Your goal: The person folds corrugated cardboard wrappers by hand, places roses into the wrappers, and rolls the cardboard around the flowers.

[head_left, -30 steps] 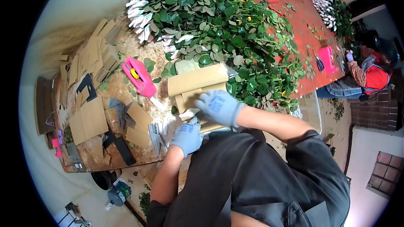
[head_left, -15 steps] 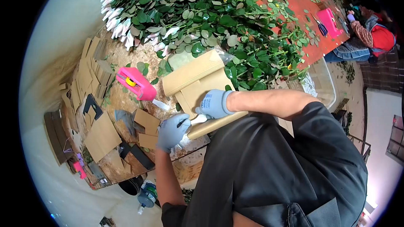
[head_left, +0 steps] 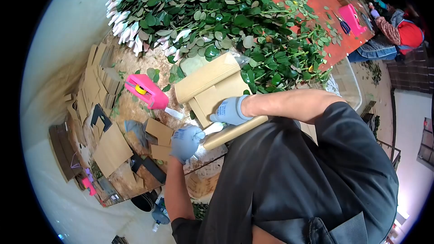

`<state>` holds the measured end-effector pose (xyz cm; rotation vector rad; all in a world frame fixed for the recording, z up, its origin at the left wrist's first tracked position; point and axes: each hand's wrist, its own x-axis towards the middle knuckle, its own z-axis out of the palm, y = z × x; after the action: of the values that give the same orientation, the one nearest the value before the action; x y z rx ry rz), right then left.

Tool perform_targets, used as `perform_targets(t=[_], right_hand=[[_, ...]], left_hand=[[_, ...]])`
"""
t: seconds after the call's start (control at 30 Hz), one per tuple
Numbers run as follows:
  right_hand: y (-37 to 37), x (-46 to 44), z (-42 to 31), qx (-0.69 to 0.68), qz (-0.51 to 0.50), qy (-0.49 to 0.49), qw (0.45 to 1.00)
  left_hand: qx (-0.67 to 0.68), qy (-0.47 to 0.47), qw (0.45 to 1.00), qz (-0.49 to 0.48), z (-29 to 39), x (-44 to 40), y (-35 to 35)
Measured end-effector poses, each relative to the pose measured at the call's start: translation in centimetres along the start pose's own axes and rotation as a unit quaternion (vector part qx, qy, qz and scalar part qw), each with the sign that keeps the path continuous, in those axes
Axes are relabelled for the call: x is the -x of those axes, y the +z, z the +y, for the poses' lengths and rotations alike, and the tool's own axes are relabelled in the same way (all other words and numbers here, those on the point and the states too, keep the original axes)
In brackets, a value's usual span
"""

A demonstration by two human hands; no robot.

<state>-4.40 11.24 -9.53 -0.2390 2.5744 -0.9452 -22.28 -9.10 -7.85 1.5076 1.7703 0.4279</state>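
My left hand (head_left: 185, 143), in a grey-blue glove, is closed at the left end of a small white piece (head_left: 214, 129), blurred and too small to name. My right hand (head_left: 229, 110), gloved alike, lies over a folded cardboard sheet (head_left: 204, 101) with its fingers curled; what they hold is hidden. Below the right hand, a rolled cardboard edge (head_left: 236, 133) runs along my lap. A pink tape dispenser (head_left: 151, 92) with a yellow hub lies beyond my left hand, a white strip at its tip.
A large heap of leafy stems (head_left: 217, 22) with white-wrapped ends (head_left: 122, 25) covers the far side. Cardboard pieces (head_left: 110, 149) and a cardboard stack (head_left: 95, 79) lie left. Scissors (head_left: 343, 25) and another pink dispenser (head_left: 352, 19) are near a person in red (head_left: 409, 34).
My left hand has turned slightly, and its fingers are curled in tighter by the white piece. My right hand stays on the cardboard. The view has shifted a little.
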Motion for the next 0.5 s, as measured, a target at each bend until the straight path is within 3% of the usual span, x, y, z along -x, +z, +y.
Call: perform_targets(t=[0.1, 0.17, 0.2, 0.27, 0.33, 0.4, 0.5], right_hand=[[-0.1, 0.2, 0.0, 0.004, 0.005, -0.002, 1.0], [-0.2, 0.3, 0.0, 0.011, 0.006, -0.002, 1.0], [-0.1, 0.3, 0.1, 0.011, 0.01, -0.008, 1.0], [0.3, 0.2, 0.1, 0.006, 0.013, -0.015, 1.0], [0.8, -0.1, 0.1, 0.032, 0.038, -0.032, 0.998], [1.5, -0.8, 0.5, 0.041, 0.035, -0.033, 0.998], [0.3, -0.3, 0.0, 0.057, 0.009, -0.022, 0.998]], left_hand=[[-0.038, -0.038, 0.998, 0.028, -2.5, 1.6, -1.2], [-0.203, -0.198, 0.958, 0.048, -4.2, 3.4, -3.1], [-0.203, -0.196, 0.958, 0.049, -3.4, 3.8, -3.6], [-0.294, -0.137, 0.937, 0.128, -0.2, 5.0, -5.1], [-0.165, -0.024, 0.975, 0.143, 4.6, 4.0, -4.5], [-0.05, 0.042, 0.995, 0.079, 7.9, 2.8, -2.2], [-0.031, 0.037, 0.996, 0.07, 9.8, 1.3, 2.3]])
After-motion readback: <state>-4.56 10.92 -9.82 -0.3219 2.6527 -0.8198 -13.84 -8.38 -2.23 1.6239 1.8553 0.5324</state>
